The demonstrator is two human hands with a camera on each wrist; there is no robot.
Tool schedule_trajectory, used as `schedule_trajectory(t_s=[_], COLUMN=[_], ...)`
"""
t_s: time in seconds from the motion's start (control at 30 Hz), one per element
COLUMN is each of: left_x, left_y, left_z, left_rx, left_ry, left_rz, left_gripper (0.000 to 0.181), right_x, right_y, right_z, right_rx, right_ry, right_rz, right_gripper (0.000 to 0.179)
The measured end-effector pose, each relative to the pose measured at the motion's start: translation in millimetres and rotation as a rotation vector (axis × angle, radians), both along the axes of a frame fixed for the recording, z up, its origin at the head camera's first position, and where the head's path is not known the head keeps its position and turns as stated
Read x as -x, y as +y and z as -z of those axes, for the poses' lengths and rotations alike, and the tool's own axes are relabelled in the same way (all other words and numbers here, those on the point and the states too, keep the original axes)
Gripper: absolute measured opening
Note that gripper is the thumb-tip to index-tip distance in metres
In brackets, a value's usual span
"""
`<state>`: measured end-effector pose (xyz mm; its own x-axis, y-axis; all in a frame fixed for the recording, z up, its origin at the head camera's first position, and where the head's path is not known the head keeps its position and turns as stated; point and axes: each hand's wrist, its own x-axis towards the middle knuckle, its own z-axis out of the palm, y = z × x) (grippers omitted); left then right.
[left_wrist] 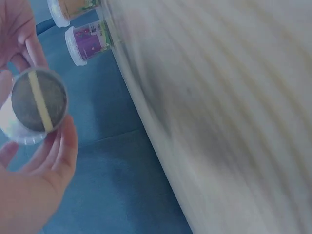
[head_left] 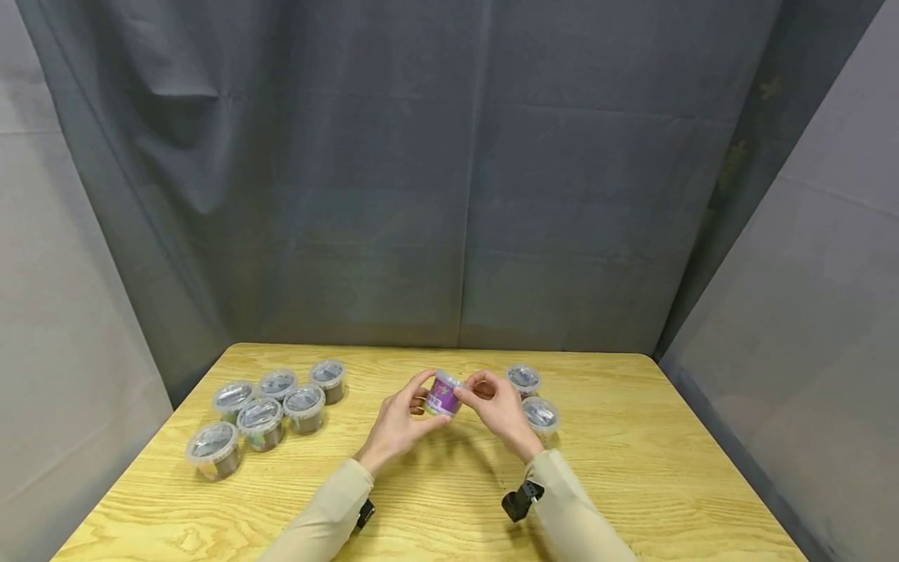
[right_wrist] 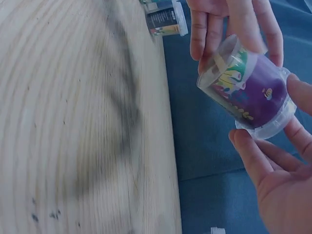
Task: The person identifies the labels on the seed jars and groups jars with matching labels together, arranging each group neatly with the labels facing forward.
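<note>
Above the middle of the table, both hands hold a small clear plastic tub (head_left: 442, 394) with a purple, flower-printed label. My left hand (head_left: 398, 425) grips it between thumb and fingers. The thumb and fingertips of my right hand (head_left: 500, 410) pinch its right side; in the right wrist view they are at the rim of the lid (right_wrist: 273, 124). The tub is tilted. Its dark base (left_wrist: 39, 101), crossed by a pale strip, faces the left wrist camera.
Several lidded tubs (head_left: 260, 424) stand grouped at the table's left. Two more, a rear tub (head_left: 523, 378) and a nearer tub (head_left: 541, 414), stand just beyond my right hand. A dark grey curtain (head_left: 365, 195) hangs behind the wooden table (head_left: 674, 468).
</note>
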<state>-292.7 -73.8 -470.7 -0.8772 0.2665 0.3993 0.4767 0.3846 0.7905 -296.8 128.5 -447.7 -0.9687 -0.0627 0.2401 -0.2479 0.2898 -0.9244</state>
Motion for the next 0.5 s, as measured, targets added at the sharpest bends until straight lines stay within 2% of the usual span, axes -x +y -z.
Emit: schedule_trajectory(t_s=[0.17,0.27,0.33,0.5], left_x=[6.6,9.1,9.7,8.9], left_y=[-1.4,-0.2,1.8,7.0], left_z=[-2.0,-2.6,-2.1,0.0], left_rx=[-0.014,-0.040,-0.050,-0.021], left_ry=[-0.060,-0.075,-0.067,-0.008], left_rz=[0.103,0.134,0.124,0.031], left_gripper=[0.076,0.080,0.082,0.082], right_x=[-2.0,1.4,2.3,2.9], right_y=[3.2,6.2,7.6,6.8], right_z=[-6.0,-4.9,-5.1,-7.9], right_rx=[0.048,0.056,0.032,-0.074], right_ry=[-0.020,-0.032,-0.028,-0.004], right_rz=[-0.038,-0.057,-0.050,-0.015], right_gripper=[0.019,0.019,0.019,0.020])
